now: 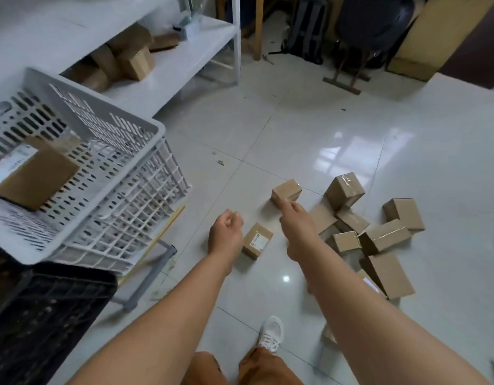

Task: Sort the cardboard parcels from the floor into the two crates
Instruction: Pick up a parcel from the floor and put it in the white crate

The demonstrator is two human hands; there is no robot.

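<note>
The right hand (294,218) reaches toward a small parcel (286,190) on the floor (337,129); its fingertips seem to touch the near edge, but I cannot tell if the fingers already close on it. The left hand (225,232) hangs loosely curled and holds nothing, just left of a labelled parcel (257,240). More parcels lie in a heap (379,234) to the right. The boxes look light and stiff, with glossy tape (probably a little slippery), so I would grip across two opposite sides. The white crate (107,173) at left holds one parcel, with a black crate (46,315) nearer.
</note>
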